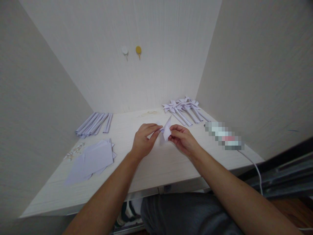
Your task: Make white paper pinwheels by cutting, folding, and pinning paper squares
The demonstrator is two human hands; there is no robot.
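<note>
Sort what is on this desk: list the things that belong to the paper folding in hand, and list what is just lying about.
Belongs to the work:
- folded paper piece, pinched by left hand and right hand
- flat paper sheets
- rolled paper sticks
- finished paper pinwheels

Lying about:
- power strip with its cable
- two wall hooks
- small scraps at the desk's left edge

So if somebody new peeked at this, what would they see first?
Probably the left hand and right hand, pinching a small folded white paper together over the middle of the desk. Next, the paper pinwheels heaped at the back right, and the paper sticks at the back left.
</note>
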